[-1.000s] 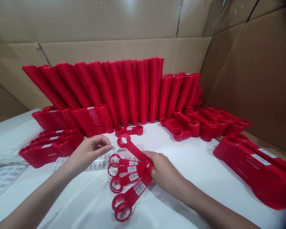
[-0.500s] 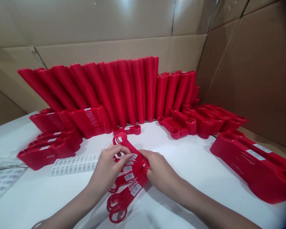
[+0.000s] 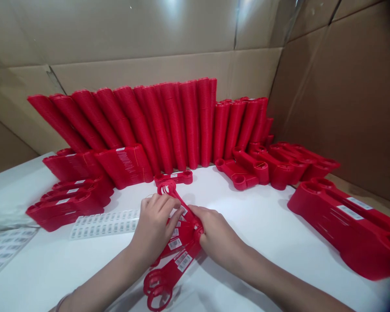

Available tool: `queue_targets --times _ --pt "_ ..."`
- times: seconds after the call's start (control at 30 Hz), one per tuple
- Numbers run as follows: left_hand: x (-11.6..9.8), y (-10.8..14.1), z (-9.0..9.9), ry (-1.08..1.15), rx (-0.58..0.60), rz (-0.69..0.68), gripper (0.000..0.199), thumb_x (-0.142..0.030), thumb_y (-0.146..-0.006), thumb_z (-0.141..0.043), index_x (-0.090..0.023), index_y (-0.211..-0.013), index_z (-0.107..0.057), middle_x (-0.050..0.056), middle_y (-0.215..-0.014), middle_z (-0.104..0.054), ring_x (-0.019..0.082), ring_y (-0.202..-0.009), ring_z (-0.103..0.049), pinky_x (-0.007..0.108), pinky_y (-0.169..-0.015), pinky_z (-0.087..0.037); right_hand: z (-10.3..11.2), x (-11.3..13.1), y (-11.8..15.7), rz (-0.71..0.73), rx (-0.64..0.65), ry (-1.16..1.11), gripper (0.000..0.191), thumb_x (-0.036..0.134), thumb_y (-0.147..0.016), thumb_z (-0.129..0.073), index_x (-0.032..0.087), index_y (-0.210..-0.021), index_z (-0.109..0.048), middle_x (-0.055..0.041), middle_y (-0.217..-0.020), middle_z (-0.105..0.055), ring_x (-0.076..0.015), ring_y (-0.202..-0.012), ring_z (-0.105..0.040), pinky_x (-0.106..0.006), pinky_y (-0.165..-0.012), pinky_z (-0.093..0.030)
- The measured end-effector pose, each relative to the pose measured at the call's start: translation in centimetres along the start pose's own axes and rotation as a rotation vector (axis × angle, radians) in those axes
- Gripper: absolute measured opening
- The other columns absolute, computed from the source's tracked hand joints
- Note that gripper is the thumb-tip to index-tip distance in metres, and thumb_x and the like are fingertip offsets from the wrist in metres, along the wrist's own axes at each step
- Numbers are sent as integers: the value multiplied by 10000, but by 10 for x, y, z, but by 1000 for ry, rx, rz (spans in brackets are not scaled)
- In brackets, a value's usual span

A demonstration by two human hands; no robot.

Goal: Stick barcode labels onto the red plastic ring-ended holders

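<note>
A fan of thin red plastic pieces (image 3: 167,269) with ring-shaped ends spreads out above the white table. My right hand (image 3: 214,226) grips their gathered ends on the right, thumb on top. White barcode labels (image 3: 183,261) show on several of the fanned pieces. Over the upper pieces, my left hand (image 3: 157,223) is closed, its thumb and fingertips drawn together beside a label. A whitish bit shows between them, but I cannot make out what they hold. The left hand covers part of the fan behind it.
A sheet of barcode labels (image 3: 105,224) lies left of my left hand, another label sheet (image 3: 9,247) at the far left. Tall red stacks (image 3: 169,125) line the cardboard wall (image 3: 143,69). Labelled bundles stand left (image 3: 68,201) and right (image 3: 344,225). A single labelled red piece (image 3: 173,177) lies behind the fan.
My left hand has shifted slightly right, its fingers curling in closer to the upper label. The fan's lower ends have dropped a little. My right hand keeps its grip.
</note>
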State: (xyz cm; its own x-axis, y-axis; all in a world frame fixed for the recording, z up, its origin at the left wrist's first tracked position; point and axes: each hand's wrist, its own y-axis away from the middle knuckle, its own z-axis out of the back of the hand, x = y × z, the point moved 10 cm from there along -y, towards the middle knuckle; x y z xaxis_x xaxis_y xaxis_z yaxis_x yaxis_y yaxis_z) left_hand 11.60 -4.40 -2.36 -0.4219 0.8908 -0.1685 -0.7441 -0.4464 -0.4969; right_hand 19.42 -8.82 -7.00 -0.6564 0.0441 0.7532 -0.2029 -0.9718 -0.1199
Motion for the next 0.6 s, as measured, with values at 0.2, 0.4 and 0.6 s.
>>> queue_targets --times 0.2,0.4,0.6 --pt "27 -4 23 62 -183 67 268 -348 -833 -491 -195 -1053 -501 84 -1049 -457 200 -887 -484 326 -733 -407 -2 8 1 36 31 -75 473 -16 -621 -390 198 -990 -593 -43 -887 -640 -158 -733 -581 -213 -598 -414" --pt "63 4 33 466 -218 293 180 -326 -836 -490 -220 -976 -533 25 -990 -463 117 -757 -522 252 -683 -465 3 12 1 60 12 -76 494 -6 -620 -387 203 -1013 -601 -35 -901 -638 -163 -763 -575 -234 -638 -428" --pt "77 17 20 747 -176 432 175 -307 -803 -538 -195 -936 -521 26 -981 -534 148 -875 -561 264 -770 -478 9 12 0 93 -17 -123 508 -22 -600 -356 215 -973 -607 -8 -876 -624 -146 -753 -555 -233 -648 -432"
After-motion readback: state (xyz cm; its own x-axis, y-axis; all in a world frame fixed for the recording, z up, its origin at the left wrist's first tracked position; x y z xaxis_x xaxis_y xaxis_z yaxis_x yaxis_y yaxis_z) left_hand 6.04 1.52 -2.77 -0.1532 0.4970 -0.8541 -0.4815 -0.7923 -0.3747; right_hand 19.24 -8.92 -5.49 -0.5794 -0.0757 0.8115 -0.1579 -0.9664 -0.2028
